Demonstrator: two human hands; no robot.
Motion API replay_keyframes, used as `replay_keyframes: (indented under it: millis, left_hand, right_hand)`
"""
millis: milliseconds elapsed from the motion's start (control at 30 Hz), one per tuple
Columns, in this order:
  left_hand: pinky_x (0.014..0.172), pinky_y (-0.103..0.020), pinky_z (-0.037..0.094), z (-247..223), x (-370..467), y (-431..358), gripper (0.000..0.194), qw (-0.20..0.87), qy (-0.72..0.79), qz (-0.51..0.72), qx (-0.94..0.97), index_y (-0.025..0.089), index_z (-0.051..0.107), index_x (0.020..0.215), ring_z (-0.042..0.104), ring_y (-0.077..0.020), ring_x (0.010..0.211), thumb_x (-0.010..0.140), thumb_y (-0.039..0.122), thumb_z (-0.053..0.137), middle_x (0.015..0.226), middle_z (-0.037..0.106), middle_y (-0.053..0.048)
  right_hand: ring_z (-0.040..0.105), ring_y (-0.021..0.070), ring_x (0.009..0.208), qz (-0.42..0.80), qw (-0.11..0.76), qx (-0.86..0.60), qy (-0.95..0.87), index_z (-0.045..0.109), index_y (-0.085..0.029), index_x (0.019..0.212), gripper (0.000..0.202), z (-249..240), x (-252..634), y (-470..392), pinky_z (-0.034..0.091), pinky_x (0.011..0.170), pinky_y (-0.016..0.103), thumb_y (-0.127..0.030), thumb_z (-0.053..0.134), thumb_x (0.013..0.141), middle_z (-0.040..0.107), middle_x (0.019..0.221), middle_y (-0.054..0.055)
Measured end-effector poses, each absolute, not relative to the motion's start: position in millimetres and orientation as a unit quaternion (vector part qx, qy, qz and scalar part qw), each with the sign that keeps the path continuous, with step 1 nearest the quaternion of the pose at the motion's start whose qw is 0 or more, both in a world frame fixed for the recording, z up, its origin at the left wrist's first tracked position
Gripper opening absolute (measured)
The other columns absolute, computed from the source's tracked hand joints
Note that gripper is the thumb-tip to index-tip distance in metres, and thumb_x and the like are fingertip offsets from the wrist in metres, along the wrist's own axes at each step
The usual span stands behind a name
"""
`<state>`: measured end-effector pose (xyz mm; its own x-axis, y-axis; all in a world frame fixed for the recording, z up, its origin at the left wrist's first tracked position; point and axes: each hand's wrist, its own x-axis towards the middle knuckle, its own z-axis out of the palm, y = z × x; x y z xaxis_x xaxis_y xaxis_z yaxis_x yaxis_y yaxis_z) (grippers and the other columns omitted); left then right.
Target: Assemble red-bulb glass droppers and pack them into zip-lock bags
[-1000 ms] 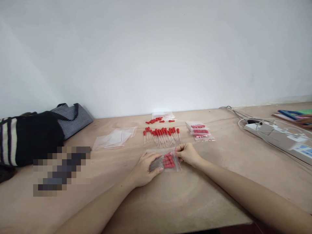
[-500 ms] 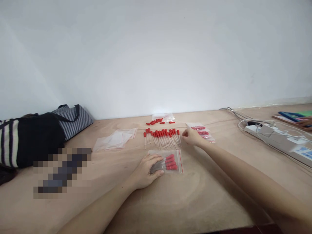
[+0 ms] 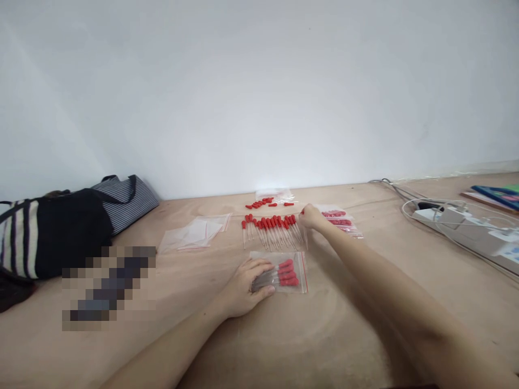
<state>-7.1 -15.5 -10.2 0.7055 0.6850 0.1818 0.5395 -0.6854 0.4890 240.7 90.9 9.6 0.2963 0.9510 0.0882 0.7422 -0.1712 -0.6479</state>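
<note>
In front of me a clear zip bag (image 3: pixel 300 270) lies on the table with several red-bulbed droppers (image 3: pixel 287 274) inside. My left hand (image 3: pixel 247 283) holds the bag's left end down, fingers above and thumb below the glass stems. Farther back, my right hand (image 3: pixel 311 218) pinches one dropper (image 3: pixel 306 237) by its red bulb, its thin stem hanging below the fingers. Just left of that hand lies a row of loose droppers (image 3: pixel 271 224), bulbs pointing away from me. Behind them are several loose red bulbs (image 3: pixel 259 203).
Flat zip bags (image 3: pixel 192 233) lie left of the row. Filled bags (image 3: pixel 343 221) sit beyond my right wrist. Clear glass tubes (image 3: pixel 286 198) are near the wall. A power strip (image 3: pixel 466 232) with cables stands right; dark bags (image 3: pixel 73 227) and a blurred-out object (image 3: pixel 109 289) lie left.
My right hand has shifted slightly up and closed on a dropper bulb at the right end of the row. My left hand stays on the bag. The view has moved slightly.
</note>
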Motion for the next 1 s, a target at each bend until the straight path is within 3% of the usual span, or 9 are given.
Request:
replay_keyframes:
  millis: [133,267,367,667,867,1000]
  left_hand:
    - [0.098,-0.043,0.029,-9,-5,-17,0.038,0.195,0.355,0.176,0.897,0.021,0.049,0.113,0.047,-0.0219,0.109,0.077,0.033,0.053,0.118,0.052,-0.007]
    - [0.097,-0.041,0.031,-8,-3,-17,0.037,0.185,0.353,0.178,0.9,0.022,0.05,0.112,0.048,-0.0214,0.107,0.077,0.033,0.053,0.117,0.053,-0.006]
    - [0.095,-0.039,0.035,-8,-2,-16,0.035,0.181,0.348,0.183,0.901,0.022,0.05,0.111,0.049,-0.0212,0.106,0.077,0.032,0.052,0.117,0.053,-0.006]
    - [0.094,-0.039,0.035,-12,-4,-13,0.036,0.188,0.344,0.17,0.904,0.021,0.049,0.113,0.046,-0.021,0.109,0.079,0.034,0.05,0.119,0.051,-0.007]
    - [0.093,-0.038,0.036,-10,-3,-14,0.034,0.19,0.338,0.177,0.904,0.02,0.051,0.11,0.049,-0.0211,0.105,0.078,0.031,0.052,0.116,0.053,-0.006]
    - [0.092,-0.039,0.036,-7,-2,-15,0.035,0.195,0.347,0.172,0.901,0.02,0.05,0.11,0.049,-0.0219,0.106,0.077,0.029,0.053,0.116,0.053,-0.007]
  right_hand:
    - [0.057,0.0113,0.061,0.194,0.383,-0.693,-0.579,0.038,-0.016,0.108,0.03,10,261,51,0.044,0.054,0.022,-0.028,0.039,0.081,0.061,0.078,0.004]
    - [0.05,0.0088,0.048,0.285,0.57,-0.576,-0.512,0.04,-0.019,0.092,0.027,-13,267,7,0.042,0.045,0.021,-0.041,0.043,0.078,0.052,0.065,-0.003]
    - [0.05,0.0087,0.049,0.32,0.626,-0.542,-0.461,0.04,-0.02,0.087,0.031,-30,261,-13,0.044,0.046,0.022,-0.045,0.05,0.073,0.049,0.063,-0.004]
    - [0.057,0.0104,0.057,0.407,0.69,-0.482,-0.354,0.041,-0.021,0.082,0.041,-39,239,-20,0.051,0.057,0.026,-0.046,0.065,0.061,0.053,0.066,-0.005]
    - [0.06,0.0107,0.062,0.498,0.641,-0.469,-0.347,0.05,-0.017,0.077,0.04,-37,228,-28,0.051,0.064,0.025,-0.039,0.072,0.052,0.06,0.068,-0.002]
    - [0.058,0.0082,0.056,0.506,0.609,-0.491,-0.363,0.054,-0.014,0.078,0.04,-34,227,-30,0.05,0.059,0.021,-0.035,0.074,0.05,0.062,0.064,-0.001]
